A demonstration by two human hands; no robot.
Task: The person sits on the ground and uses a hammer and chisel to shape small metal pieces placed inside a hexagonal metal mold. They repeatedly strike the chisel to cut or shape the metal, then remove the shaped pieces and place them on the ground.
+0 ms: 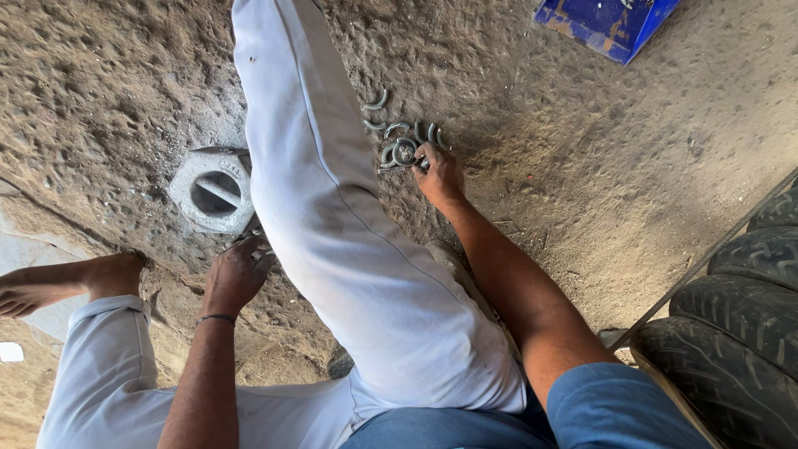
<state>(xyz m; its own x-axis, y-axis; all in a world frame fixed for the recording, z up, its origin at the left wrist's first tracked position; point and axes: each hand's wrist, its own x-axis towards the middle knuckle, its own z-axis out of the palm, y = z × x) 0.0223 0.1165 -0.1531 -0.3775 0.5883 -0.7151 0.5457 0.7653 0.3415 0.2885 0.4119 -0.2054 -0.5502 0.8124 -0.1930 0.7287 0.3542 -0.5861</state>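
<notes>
Rings (397, 140) lie scattered on the floor (582, 150) just ahead of the right hand (439, 173), whose fingertips pinch one. Left hand (237, 274), curled around a small part, rests well apart, nearer the hub (214, 189).

The person wears white trousers (349, 249), a blue short-sleeved shirt (615, 407), bare feet, and a thin dark wristband (216, 318) at seven o'clock.

We see a rough, gritty, matt floor (632, 166). At twelve o'clock lie dull grey metal curved pieces (397, 133); at nine o'clock a matt grey metal nut (214, 189). Our trousers (332, 224) are smooth pale cloth. At four o'clock, tyres (740, 333) show dusty, ribbed matt rubber.
</notes>
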